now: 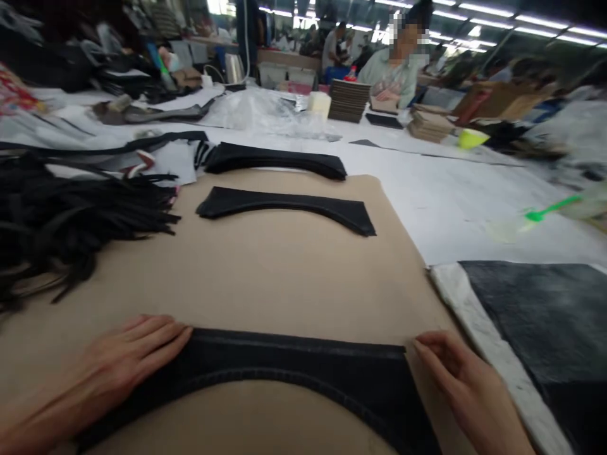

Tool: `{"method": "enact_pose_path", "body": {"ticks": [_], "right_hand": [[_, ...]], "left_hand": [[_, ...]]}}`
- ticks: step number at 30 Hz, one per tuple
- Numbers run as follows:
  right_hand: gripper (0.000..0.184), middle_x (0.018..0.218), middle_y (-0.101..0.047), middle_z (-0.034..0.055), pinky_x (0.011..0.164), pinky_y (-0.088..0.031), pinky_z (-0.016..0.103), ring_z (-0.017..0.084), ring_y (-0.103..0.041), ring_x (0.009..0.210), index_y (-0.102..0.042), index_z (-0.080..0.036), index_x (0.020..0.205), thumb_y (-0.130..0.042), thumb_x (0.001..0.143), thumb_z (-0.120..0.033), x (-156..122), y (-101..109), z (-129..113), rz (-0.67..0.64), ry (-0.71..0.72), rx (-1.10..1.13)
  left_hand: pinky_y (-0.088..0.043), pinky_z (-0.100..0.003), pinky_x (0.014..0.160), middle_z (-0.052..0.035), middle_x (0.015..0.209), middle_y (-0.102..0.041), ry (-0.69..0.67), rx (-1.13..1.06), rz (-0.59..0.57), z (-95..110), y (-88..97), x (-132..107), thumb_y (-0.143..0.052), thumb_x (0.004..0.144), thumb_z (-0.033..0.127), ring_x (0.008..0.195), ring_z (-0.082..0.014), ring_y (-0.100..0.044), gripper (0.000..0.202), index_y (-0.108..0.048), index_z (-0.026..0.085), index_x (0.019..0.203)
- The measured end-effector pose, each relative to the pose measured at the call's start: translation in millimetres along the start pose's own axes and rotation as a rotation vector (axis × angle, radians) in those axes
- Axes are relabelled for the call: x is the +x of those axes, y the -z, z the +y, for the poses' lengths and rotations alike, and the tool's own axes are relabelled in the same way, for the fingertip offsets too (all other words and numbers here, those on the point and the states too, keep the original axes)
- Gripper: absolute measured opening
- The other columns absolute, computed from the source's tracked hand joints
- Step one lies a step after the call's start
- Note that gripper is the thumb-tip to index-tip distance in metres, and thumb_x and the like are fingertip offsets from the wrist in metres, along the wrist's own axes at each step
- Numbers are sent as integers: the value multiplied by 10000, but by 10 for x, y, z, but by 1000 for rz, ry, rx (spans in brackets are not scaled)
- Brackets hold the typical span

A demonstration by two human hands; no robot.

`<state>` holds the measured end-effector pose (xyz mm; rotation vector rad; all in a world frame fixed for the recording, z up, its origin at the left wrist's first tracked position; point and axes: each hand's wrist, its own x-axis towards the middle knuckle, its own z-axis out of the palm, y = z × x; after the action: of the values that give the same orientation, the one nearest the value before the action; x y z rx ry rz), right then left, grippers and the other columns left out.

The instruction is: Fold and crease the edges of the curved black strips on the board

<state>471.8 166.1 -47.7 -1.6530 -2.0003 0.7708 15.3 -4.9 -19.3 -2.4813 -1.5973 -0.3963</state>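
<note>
A long curved black piece lies across the near edge of a tan board. My left hand lies flat on its left end, fingers stretched out together. My right hand rests at its right corner, fingers extended and touching the edge. A second curved black piece lies in the middle of the board, and a stack of similar pieces sits at the board's far edge.
A heap of thin black strips spreads at the left. A dark slab on white padding lies at the right. A green brush and yellow cup sit farther right. A person sits at the far side beside stacked boards.
</note>
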Motion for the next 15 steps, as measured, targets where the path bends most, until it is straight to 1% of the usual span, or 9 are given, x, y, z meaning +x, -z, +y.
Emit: {"method": "enact_pose_path", "body": {"ticks": [1, 2, 4, 5, 7, 9, 11, 13, 15], "right_hand": [[290, 864, -645, 33, 642, -478, 285, 198, -625, 734, -618, -219, 981, -502, 900, -473, -12, -36, -78, 27, 112, -56], [264, 934, -641, 38, 679, -489, 274, 191, -628, 790, -619, -229, 1044, -488, 926, -426, -32, -88, -190, 32, 254, -101], [260, 1043, -616, 47, 762, -493, 253, 174, -609, 900, -608, -238, 1149, -441, 954, -272, -84, -244, -475, -38, 580, -138], [315, 1071, -607, 53, 795, -488, 249, 169, -595, 936, -600, -230, 1185, -405, 943, -181, -107, -345, -624, -78, 726, -141], [462, 1078, -609, 65, 813, -483, 258, 169, -578, 948, -587, -193, 1227, -346, 866, -33, -133, -566, -887, -116, 931, -146], [563, 1068, -619, 77, 804, -487, 283, 184, -570, 931, -589, -150, 1223, -328, 757, 29, -133, -765, -1069, -129, 1036, -149], [615, 1065, -623, 87, 788, -494, 304, 201, -566, 917, -593, -122, 1212, -341, 672, 29, -125, -906, -1167, -141, 1080, -158], [644, 1074, -622, 93, 781, -499, 321, 217, -562, 920, -592, -112, 1210, -358, 623, 11, -127, -984, -1201, -154, 1101, -184], [646, 1077, -620, 99, 774, -495, 337, 233, -556, 921, -593, -107, 1204, -368, 607, -4, -142, -1021, -1197, -148, 1116, -211]], "left_hand": [[-457, -277, 866, -1, 1008, -690, -33, 43, -38, 17, 21, 0, -286, 948, 46, 930, -149, -612, 419, -644, 217, 1081], [-447, -273, 860, -12, 992, -693, -60, 74, -74, 33, 32, 22, -266, 939, 28, 917, -150, -610, 438, -650, 199, 1064], [-447, -281, 848, -40, 980, -687, -54, 91, -113, 59, 36, 82, -277, 939, 31, 894, -161, -604, 410, -653, 170, 1031], [-450, -286, 842, -51, 986, -681, -29, 90, -121, 71, 33, 102, -291, 935, 30, 892, -166, -600, 392, -649, 162, 1025], [-456, -293, 825, -66, 997, -669, 12, 90, -133, 97, 28, 107, -323, 923, 26, 891, -174, -592, 360, -636, 156, 1044], [-457, -302, 805, -77, 998, -657, 42, 97, -136, 133, 34, 90, -352, 914, 29, 892, -183, -583, 337, -618, 150, 1080], [-452, -315, 789, -86, 992, -643, 63, 104, -103, 191, 49, 100, -364, 917, 37, 888, -191, -574, 318, -608, 143, 1090], [-450, -323, 791, -97, 1009, -632, 76, 75, -52, 276, 58, 173, -351, 926, 45, 903, -196, -566, 314, -600, 131, 1096], [-455, -319, 805, -100, 1029, -627, 61, 3, -61, 380, 49, 300, -343, 942, 62, 916, -189, -562, 315, -582, 123, 1137]]}}
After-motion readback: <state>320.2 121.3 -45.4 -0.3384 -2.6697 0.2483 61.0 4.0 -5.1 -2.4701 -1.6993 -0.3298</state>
